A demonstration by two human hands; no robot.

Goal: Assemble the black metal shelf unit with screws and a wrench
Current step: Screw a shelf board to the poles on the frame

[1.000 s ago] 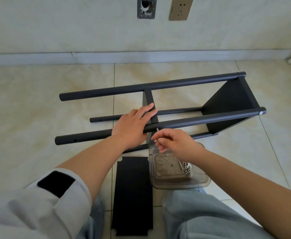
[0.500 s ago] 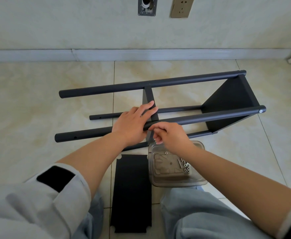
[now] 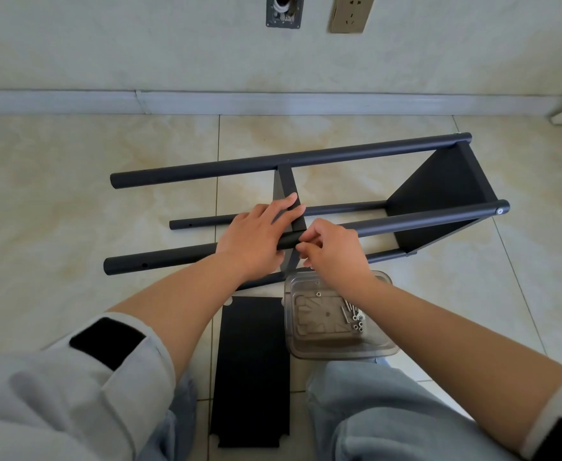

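Observation:
The black shelf frame lies on its side on the tiled floor, its near top pole (image 3: 422,221) running left to right. One shelf panel (image 3: 439,194) is fixed at the right end, and a middle panel (image 3: 286,184) stands between the poles. My left hand (image 3: 256,237) rests on the near pole, its straight fingers lying across the middle panel's edge. My right hand (image 3: 332,251) pinches a small screw against that pole at the joint; the fingers hide the screw. No wrench is visible.
A clear plastic container (image 3: 322,349) with several screws (image 3: 352,316) sits on the floor just below my right hand. A loose black shelf panel (image 3: 251,371) lies flat between my knees. The wall and skirting (image 3: 273,103) run behind the frame.
My right hand rose from above the container with a screw and moved up and left to the near pole, beside my left hand. My left hand stayed on the pole.

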